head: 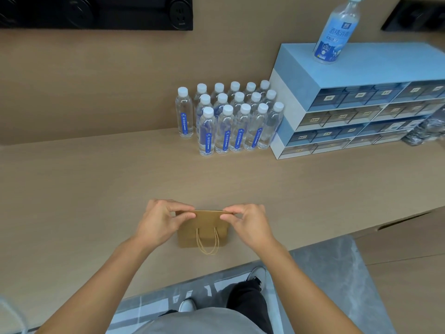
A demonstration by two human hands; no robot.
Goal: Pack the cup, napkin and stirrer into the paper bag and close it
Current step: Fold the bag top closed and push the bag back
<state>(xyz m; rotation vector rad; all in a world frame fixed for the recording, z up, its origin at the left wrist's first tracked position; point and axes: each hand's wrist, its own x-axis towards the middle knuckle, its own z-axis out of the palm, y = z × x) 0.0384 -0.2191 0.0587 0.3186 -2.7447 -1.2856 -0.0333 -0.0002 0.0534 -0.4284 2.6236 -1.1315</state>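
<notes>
Near the front edge of the worktop [96, 189], at about 6 o'clock in the view, stands the brown paper bag [203, 229], upright, its top folded flat into a straight closed edge. Its twine handle [207, 242] hangs down the near face in a loop. The cup, napkin and stirrer cannot be seen.

At 9 o'clock of the bag, the left hand [157, 224] pinches the left end of the folded top: thumb on the near side, forefinger over the far side, grip closed on the paper. At 3 o'clock, the right hand [248, 225] mirrors it, thumb and forefinger closed on the right end. Both wrists are bent slightly inward, the remaining fingers curled, the bare forearms running in from 7 and 5 o'clock.

Well beyond the bag, toward 12 o'clock, a cluster of capped water bottles [231, 119] stands against the wall. Just beside them at 2 o'clock sits a blue drawer organiser [356, 102], with a spray bottle [336, 32] on top of it.
</notes>
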